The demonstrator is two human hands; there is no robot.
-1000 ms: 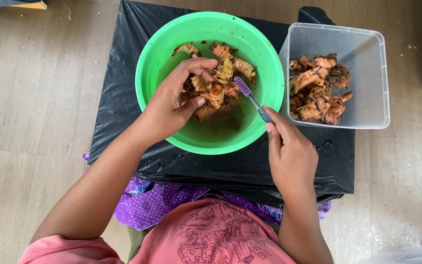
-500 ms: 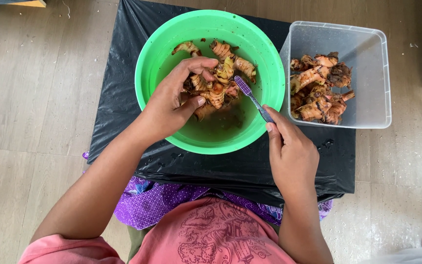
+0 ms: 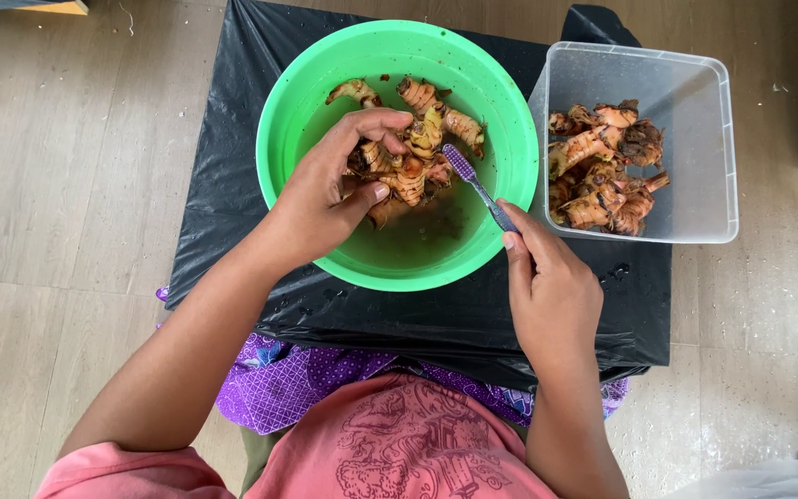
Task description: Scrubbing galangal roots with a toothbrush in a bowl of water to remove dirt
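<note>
A green plastic basin (image 3: 297,92) holds murky water and several knobbly orange-brown roots (image 3: 417,97). My left hand (image 3: 330,189) reaches into the basin and grips a cluster of these roots (image 3: 405,176) at the water's surface. My right hand (image 3: 551,286) holds a purple toothbrush (image 3: 473,180) by its handle. The brush head rests against the held roots near the basin's middle.
A clear plastic tub (image 3: 685,139) to the right of the basin holds more roots (image 3: 602,171). Both stand on a low surface covered in black plastic sheeting (image 3: 223,185). Pale wooden floor (image 3: 57,185) surrounds it. My purple patterned cloth lies at the near edge.
</note>
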